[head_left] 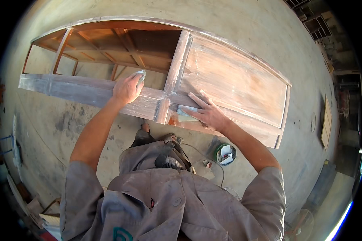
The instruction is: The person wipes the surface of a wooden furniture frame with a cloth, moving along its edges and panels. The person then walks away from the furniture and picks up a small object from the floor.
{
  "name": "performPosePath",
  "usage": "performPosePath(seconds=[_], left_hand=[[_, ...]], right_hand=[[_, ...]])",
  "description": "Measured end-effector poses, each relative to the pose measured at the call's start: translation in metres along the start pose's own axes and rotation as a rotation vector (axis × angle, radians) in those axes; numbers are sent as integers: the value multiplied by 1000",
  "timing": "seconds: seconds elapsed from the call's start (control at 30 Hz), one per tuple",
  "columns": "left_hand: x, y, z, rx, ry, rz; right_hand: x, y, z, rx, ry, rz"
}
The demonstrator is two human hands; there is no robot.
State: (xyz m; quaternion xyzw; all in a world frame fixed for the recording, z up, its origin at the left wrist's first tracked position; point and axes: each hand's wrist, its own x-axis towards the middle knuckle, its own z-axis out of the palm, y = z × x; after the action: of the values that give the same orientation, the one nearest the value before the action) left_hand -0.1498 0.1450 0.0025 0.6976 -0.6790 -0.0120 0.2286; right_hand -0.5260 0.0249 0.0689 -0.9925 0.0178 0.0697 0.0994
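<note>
Across the middle lies a wooden furniture frame (102,87), whitish and dusty over reddish-brown wood. Its left part is an open framework; a flat panel (233,80) fills the right. My left hand (126,89) is closed round a pale, folded piece of sheet (141,74), above the near rail by the opening. My right hand (212,115) rests on the panel's near edge with its fingers spread. Beneath its thumb side is a pale bluish-white sheet or pad (188,111), partly hidden by the hand. A small orange-brown patch of wood (173,119) shows beside it.
On the floor near my right forearm stands a dark bucket (225,154) holding white pieces. A thin cable (218,165) runs past it. Dark stains mark the concrete floor (68,120). Boards (326,122) lie at the right, and other items line the left edge.
</note>
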Motion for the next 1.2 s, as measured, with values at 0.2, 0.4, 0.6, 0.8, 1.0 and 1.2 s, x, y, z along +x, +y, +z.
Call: performPosePath(seconds=[0.2, 0.4, 0.6, 0.8, 1.0, 1.2], left_hand=[[1, 2, 5, -22, -28, -82], [5, 5, -1, 1, -73, -63], [7, 8, -4, -14, -81, -69], [8, 11, -7, -22, -40, -50], [6, 4, -6, -36, -46, -17], [10, 3, -5, -68, -68, 11]], right_hand=[[-114, 36, -2, -86, -249, 94], [19, -5, 14, -201, 197, -62], [-110, 16, 0, -120, -28, 95], [22, -54, 32, 81, 287, 187], [-5, -119, 55, 226, 654, 608], [103, -166, 74, 302, 779, 826]])
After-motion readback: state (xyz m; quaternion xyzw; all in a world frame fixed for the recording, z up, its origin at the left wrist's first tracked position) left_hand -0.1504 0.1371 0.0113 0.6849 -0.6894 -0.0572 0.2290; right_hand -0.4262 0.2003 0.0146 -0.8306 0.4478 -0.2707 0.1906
